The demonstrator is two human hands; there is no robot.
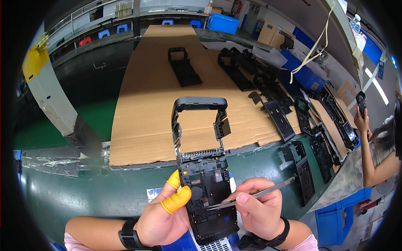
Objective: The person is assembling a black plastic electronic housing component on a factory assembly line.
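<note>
My left hand [161, 221] grips the left edge of a black plastic housing [205, 169], with yellow finger cots on its thumb and a finger. The housing is long, with an open rectangular frame at its far end and a ribbed, recessed body nearer me. My right hand [264, 209] pinches metal tweezers [270, 190] between thumb and fingers. Their tips point left into the lower part of the housing. I cannot make out whether they hold anything. Beneath the housing lies a blue and white sheet or packet [220, 245], mostly covered.
Brown cardboard [142, 113] covers much of the green table [75, 188]. A similar housing [184, 69] lies on it; several more are along the right, one [302, 173] near my right hand. At right a co-worker's hand [362, 121] holds a black part. A pillar [52, 94] stands left.
</note>
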